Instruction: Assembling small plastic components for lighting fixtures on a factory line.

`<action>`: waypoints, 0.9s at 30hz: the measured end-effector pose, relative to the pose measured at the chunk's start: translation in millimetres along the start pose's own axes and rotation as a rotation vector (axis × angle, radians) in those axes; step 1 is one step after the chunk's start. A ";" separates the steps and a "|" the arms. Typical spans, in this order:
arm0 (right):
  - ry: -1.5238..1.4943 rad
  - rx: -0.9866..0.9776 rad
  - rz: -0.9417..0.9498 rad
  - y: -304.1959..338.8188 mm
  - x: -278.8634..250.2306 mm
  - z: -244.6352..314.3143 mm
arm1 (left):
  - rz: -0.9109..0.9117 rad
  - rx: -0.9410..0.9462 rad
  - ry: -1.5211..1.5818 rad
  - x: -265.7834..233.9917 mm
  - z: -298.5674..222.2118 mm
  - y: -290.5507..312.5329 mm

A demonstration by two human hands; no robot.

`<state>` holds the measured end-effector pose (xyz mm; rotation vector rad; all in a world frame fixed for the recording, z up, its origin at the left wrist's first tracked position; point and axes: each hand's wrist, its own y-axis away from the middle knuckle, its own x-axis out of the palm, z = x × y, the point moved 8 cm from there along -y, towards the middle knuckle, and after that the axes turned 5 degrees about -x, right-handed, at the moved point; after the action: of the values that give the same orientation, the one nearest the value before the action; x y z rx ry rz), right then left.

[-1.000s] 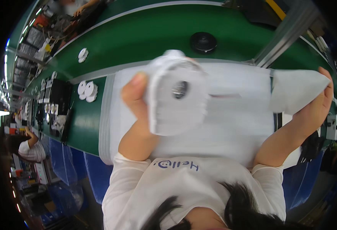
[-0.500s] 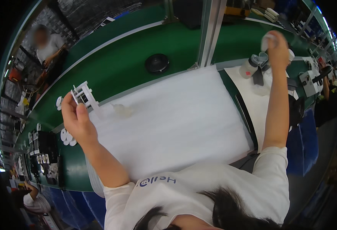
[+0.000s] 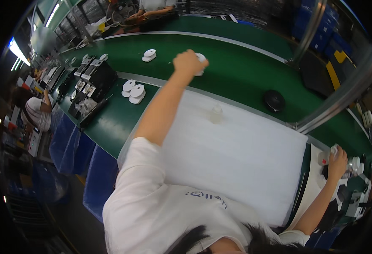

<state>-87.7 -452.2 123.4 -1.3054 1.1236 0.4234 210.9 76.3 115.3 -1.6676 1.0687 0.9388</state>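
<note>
Out over the green belt, my left hand is closed at a white round part, which its fingers partly hide. At the far right my right hand has its fingers closed on a small white piece, too small to identify. It is beside a clear jar with a red mark and several white-capped jars. Between the hands, a small translucent bottle with a pointed tip stands on the white foam sheet.
White spool-shaped parts stand left of the sheet, and another white part is on the green belt. A black round object lies farther right, near a metal post. Black equipment stands at left. Other people work beyond.
The view has swung left. My left hand has reached forward over the belt with the white part. My right hand has come down from above the jars to beside them.
</note>
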 end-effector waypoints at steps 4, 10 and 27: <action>0.147 0.071 0.168 0.7 17.9 -21.3 | 0.085 0.102 0.015 57.9 -43.9 -1.0; -0.034 0.048 0.153 2.9 18.0 -18.1 | 0.045 0.083 0.333 47.1 -64.3 -7.2; -0.130 -0.157 0.024 17.9 -12.7 40.9 | 0.296 0.471 1.372 -134.2 -61.3 125.3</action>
<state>-90.9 -406.0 118.8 -1.3811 1.0138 0.6156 56.2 24.3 219.4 -1.6603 2.2250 -0.4945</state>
